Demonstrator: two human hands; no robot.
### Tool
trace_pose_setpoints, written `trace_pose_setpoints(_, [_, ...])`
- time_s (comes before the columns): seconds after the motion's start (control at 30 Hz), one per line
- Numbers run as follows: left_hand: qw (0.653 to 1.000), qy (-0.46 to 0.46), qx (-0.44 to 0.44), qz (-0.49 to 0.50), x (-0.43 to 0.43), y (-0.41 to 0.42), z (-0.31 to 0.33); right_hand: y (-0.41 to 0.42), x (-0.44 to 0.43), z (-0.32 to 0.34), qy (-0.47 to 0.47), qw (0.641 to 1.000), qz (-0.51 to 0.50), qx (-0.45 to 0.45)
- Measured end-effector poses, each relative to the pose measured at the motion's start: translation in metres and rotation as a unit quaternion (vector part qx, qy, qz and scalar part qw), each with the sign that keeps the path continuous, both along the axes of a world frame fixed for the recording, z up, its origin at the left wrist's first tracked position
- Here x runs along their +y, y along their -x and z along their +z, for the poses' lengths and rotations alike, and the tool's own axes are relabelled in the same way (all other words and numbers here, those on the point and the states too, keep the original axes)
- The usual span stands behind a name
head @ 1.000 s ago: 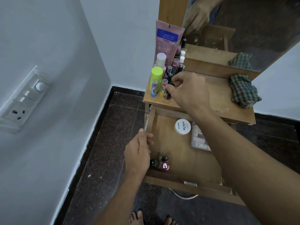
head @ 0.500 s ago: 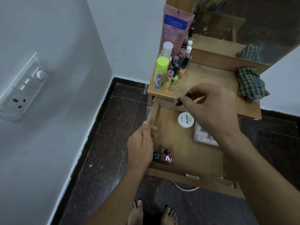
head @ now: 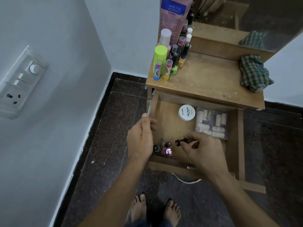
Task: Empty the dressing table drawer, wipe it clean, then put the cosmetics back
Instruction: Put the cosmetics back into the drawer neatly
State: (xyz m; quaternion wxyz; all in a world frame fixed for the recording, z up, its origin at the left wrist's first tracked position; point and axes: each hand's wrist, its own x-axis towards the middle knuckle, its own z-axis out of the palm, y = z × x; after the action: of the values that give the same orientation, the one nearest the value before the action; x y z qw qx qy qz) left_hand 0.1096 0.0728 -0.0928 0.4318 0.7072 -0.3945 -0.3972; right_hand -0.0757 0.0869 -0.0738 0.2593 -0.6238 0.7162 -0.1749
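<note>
The right hand point(head: 203, 149) pinches a small dark maroon nail-polish bottle point(head: 180, 141) in its grip, low over the open wooden drawer point(head: 172, 128), seemingly to stand it beside three polish bottles point(head: 165, 149) just left of the grip. The left hand point(head: 141, 138) clasps the drawer's side wall, likely steadying it. Beyond the grip, a white round tub point(head: 186, 112) reads "ZUDIO NAIL POLISH".

This is a room in a home, a dressing corner. A small wooden dressing table point(head: 213, 76) with a mirror point(head: 270, 13) stands at the upper right against painted walls point(head: 124, 38). Nail polish bottles point(head: 174, 69) and a Vaseline lotion tube point(head: 173, 15) crowd its top. A switchboard point(head: 19, 82) with a socket and dial sits on the left wall. At bottom centre, bare feet point(head: 155, 208) stand on dark speckled floor tiles point(head: 114, 128).
</note>
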Motion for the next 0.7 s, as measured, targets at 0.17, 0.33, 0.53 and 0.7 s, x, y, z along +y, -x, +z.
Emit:
trace_pose_setpoints(0.17, [1.0,0.001,-0.015,-0.006,-0.001,0.0,-0.002,0.001,0.005,-0.019,-0.022,1.0,0.008,0.013])
trace_pose_setpoints(0.33, [1.0,0.007,-0.015,-0.007,0.0,0.0,-0.002,0.002,0.009,-0.026,-0.031,0.999,0.03,0.027])
trace_pose_setpoints(0.53, [1.0,0.008,-0.022,-0.017,0.0,0.0,-0.002,0.003,0.006,-0.026,-0.012,0.995,0.084,0.052])
trace_pose_setpoints(0.7, [0.999,0.011,-0.025,-0.018,0.001,0.0,-0.004,0.003,0.002,-0.025,-0.001,0.991,0.112,0.071])
